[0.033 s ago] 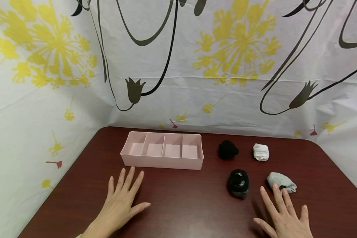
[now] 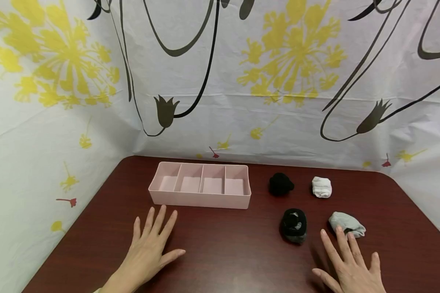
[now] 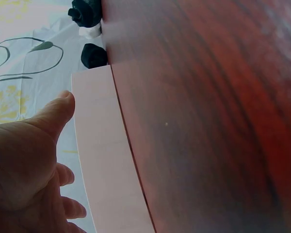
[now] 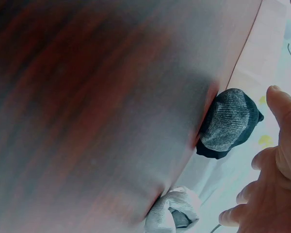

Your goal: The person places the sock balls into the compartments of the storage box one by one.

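Note:
Fingers spread and straight, my left hand (image 2: 148, 248) is at the front of a pink box (image 2: 201, 199) with a row of compartments, its fingertips close to the front wall. It holds nothing. On the right, my right hand (image 2: 352, 264) is likewise spread and holds nothing; its fingertips overlap the near edge of a balled grey sock (image 2: 346, 223) in the head view. Left of that hand lies a black-and-grey balled sock (image 2: 293, 226), its knit showing in the right wrist view. Farther back sit a black balled sock (image 2: 280, 184) and a white one (image 2: 321, 187).
All of this stands on a dark red-brown wooden table (image 2: 223, 252) with rounded back corners. A white sheet (image 2: 212, 81) printed with yellow flowers and dark stems hangs behind the table and along its left side.

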